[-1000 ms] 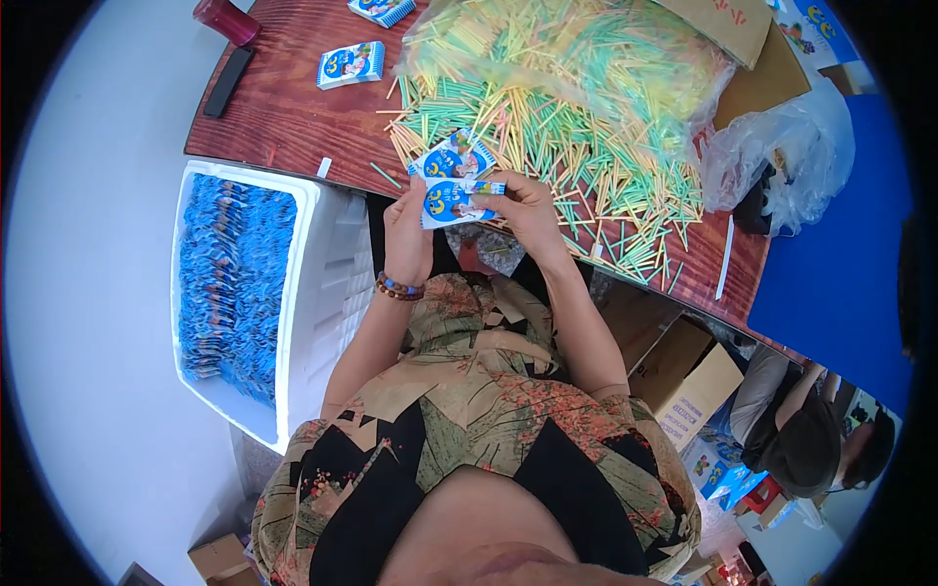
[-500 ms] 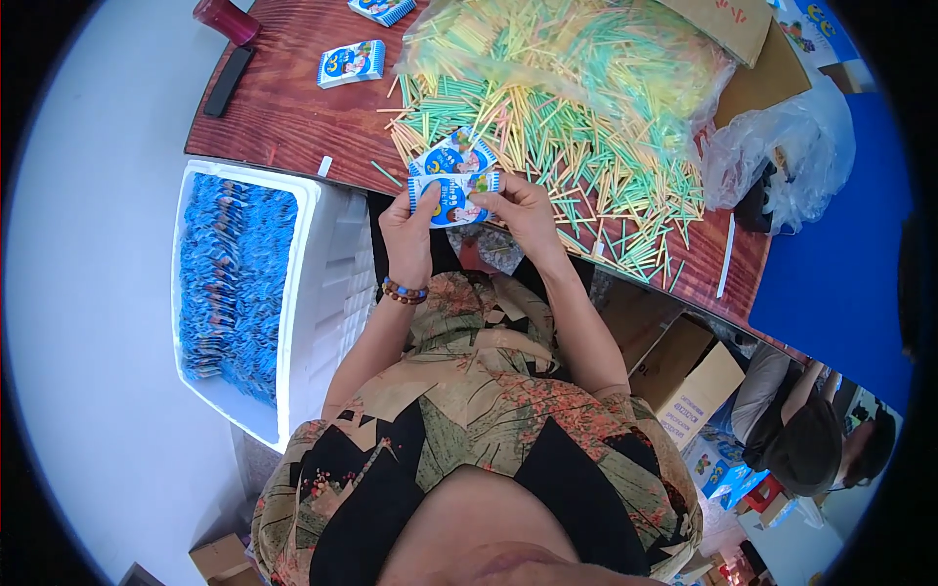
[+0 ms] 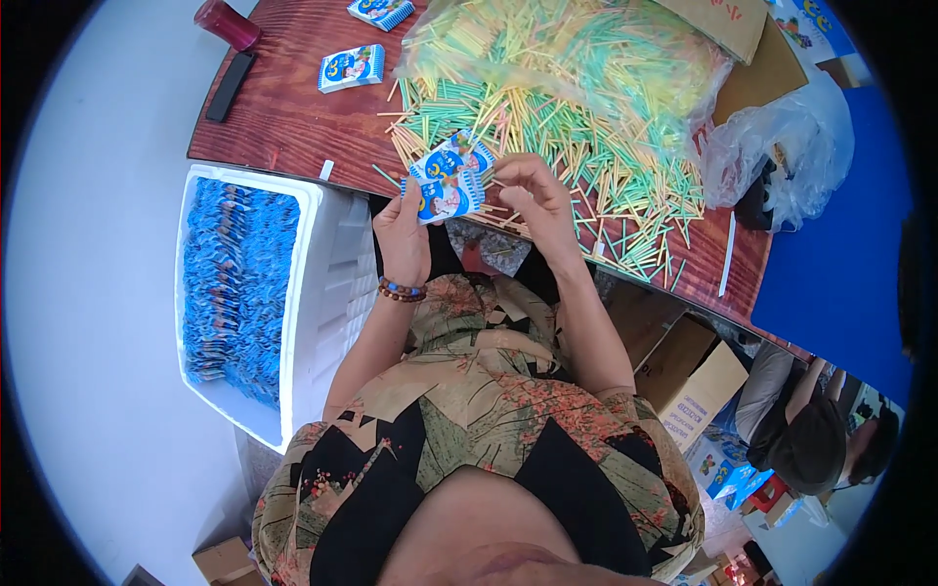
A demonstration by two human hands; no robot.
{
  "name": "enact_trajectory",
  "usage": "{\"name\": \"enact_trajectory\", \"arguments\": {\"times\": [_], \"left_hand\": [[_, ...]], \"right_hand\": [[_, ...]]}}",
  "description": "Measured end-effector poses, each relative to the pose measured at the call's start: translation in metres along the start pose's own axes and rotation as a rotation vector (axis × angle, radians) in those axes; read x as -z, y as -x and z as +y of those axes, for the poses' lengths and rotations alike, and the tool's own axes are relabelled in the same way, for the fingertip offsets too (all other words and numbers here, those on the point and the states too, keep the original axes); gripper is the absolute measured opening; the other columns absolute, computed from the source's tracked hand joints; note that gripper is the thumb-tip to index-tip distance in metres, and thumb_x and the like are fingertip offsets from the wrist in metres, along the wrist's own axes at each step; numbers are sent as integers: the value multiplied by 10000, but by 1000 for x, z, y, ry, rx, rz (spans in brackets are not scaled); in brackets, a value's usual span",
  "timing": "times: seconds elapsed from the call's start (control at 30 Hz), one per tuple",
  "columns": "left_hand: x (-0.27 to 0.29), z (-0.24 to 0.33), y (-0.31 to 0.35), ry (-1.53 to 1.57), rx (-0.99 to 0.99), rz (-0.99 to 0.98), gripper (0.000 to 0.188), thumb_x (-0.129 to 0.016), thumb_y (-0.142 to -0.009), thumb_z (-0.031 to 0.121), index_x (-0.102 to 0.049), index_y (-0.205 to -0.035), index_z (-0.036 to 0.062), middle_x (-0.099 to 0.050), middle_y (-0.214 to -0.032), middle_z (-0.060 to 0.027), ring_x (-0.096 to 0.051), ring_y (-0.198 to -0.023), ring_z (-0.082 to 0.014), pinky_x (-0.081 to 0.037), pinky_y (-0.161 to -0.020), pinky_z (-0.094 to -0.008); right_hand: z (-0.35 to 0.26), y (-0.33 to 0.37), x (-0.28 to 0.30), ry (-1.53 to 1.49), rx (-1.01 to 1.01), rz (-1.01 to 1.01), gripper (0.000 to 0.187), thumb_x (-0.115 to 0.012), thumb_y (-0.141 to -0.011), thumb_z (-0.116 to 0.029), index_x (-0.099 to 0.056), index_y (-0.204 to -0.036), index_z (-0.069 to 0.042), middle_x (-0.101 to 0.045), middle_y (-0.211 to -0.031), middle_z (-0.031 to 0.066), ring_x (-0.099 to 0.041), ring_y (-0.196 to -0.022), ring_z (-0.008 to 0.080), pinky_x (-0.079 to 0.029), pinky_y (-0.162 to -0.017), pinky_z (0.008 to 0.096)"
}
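Left hand point(image 3: 399, 234): forearm angled inward, thumb atop, pinching the left side of a blue-and-white packet point(image 3: 451, 201) at the table's near edge. Right hand point(image 3: 543, 207): fingers curled, thumb and forefinger apart, just beside packet's right edge. Beyond: pastel sticks point(image 3: 625, 200), loose, heaped on red-brown table point(image 3: 288, 107).

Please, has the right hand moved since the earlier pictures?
Yes, the right hand has moved rightward and slightly forward, judged against the coloured stick pile on the wooden table.
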State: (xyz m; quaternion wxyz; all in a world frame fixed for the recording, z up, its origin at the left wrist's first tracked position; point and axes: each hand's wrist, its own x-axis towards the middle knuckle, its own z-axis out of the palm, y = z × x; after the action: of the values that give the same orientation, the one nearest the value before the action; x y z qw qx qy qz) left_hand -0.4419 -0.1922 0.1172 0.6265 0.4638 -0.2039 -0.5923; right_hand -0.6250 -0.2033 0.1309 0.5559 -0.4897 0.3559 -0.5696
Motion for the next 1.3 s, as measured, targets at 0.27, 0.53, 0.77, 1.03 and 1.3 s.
{"name": "enact_trajectory", "arguments": {"times": [0.27,0.53,0.77,1.03,1.3], "left_hand": [[-2,-2,1,21,27,-33,274,-539,-974,259,-664,-915,24,-680,-873,-42,-613,-741,-75,-447,-611,-223],[37,2,-5,45,-61,105,258,-594,-944,248,-647,-812,33,-659,-785,-26,-572,-624,-69,-433,-528,-225],[56,14,-10,128,-153,244,248,-586,-948,245,-647,-833,34,-658,-778,-28,-588,-635,-76,-443,-527,-216],[66,21,-13,176,-144,333,249,-582,-951,249,-648,-837,38,-653,-769,-21,-592,-648,-75,-453,-542,-221],[66,20,-13,210,-121,315,250,-582,-950,239,-645,-808,44,-656,-763,-28,-593,-631,-79,-462,-541,-225]], "right_hand": [[2,-10,-13,526,269,-277,257,-743,-729,-100,-675,-971,-47,-505,-1299,88,-441,-1204,256,-339,-1026,382],[5,-39,-25,218,-34,-346,153,-656,-821,-183,-709,-884,-54,-670,-1034,88,-617,-985,283,-387,-975,414],[36,-109,-88,1505,168,-213,237,-656,-823,-324,-694,-849,-92,-645,-875,44,-617,-858,225,-428,-795,410],[65,-117,-117,1876,190,-209,208,-628,-779,-251,-670,-907,-92,-636,-888,52,-611,-873,211,-383,-799,424],[74,-115,-109,1898,219,-220,182,-489,-856,-147,-642,-911,-65,-578,-928,86,-555,-898,237,-371,-793,411]]}}
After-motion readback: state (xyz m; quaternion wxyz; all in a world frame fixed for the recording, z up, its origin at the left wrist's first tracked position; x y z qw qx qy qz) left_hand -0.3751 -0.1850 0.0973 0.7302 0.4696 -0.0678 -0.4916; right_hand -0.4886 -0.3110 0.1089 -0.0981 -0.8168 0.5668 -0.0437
